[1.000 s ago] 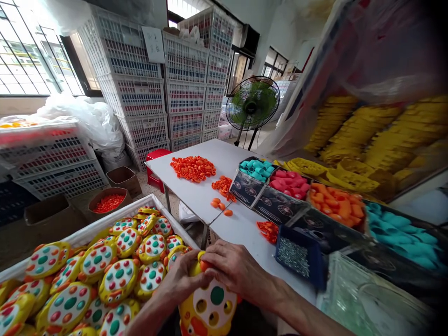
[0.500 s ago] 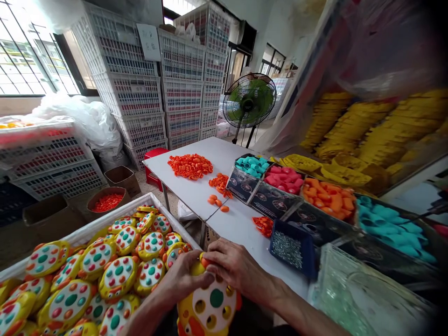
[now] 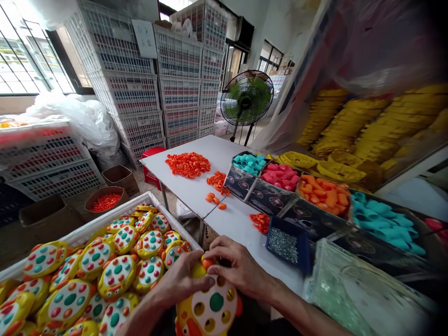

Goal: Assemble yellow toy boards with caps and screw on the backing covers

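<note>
A yellow animal-shaped toy (image 3: 201, 295) with a white face, a green dome in its middle and several open round holes is held low in front of me, tilted. My left hand (image 3: 180, 280) is closed round its upper left edge, thumb pressed on the front. My right hand (image 3: 240, 269) is closed at the toy's top, its fingertips on a small orange part (image 3: 207, 263) there. Whether that part is fully seated cannot be seen. Directly left, similar toys (image 3: 117, 275) with coloured domes fill a white crate (image 3: 175, 223).
On the white table (image 3: 227, 224) lie orange piles (image 3: 188, 164) and a blue tray (image 3: 304, 252) of small metal screws. Boxes of teal (image 3: 381, 219), pink and orange parts line its right side. A clear plastic bin (image 3: 364, 280) is nearest right. A fan (image 3: 247, 99) stands behind.
The view has shifted slightly. My right fingers have moved a little at the toy's top, and more of the orange part shows between them. My left hand keeps its hold.
</note>
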A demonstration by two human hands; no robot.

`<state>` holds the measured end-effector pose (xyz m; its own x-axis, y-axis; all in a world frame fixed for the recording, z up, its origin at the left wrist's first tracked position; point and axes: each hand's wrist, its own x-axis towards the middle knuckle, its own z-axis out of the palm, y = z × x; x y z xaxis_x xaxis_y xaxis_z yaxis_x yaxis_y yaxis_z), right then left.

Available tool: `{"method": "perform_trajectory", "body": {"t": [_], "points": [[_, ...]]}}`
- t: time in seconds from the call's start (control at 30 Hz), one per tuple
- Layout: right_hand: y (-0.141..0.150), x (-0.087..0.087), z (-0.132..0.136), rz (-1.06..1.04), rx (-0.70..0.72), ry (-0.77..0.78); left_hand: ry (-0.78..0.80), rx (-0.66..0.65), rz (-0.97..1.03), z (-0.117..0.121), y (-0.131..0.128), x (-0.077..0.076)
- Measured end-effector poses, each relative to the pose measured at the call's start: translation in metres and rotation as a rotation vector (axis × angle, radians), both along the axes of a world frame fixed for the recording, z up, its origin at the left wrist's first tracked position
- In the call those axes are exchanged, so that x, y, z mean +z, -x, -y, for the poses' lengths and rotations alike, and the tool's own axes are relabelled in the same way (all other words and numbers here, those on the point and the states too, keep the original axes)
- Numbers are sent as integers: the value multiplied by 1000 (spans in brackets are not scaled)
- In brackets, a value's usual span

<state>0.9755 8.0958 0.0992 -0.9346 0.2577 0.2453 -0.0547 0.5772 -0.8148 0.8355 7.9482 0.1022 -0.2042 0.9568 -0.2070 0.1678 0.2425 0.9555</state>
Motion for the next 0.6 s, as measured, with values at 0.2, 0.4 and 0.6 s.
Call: {"method": "perform_trajectory", "body": {"t": [0.2, 0.4, 0.6], "points": [[-4, 0, -8, 253, -8, 407, 68, -45, -360, 4, -8, 22], [-9, -11, -4, 253, -28, 422, 64, -32, -481, 6, -19, 16], [-15, -19, -2, 191, -4, 484, 98, -64, -381, 4, -15, 10]]}}
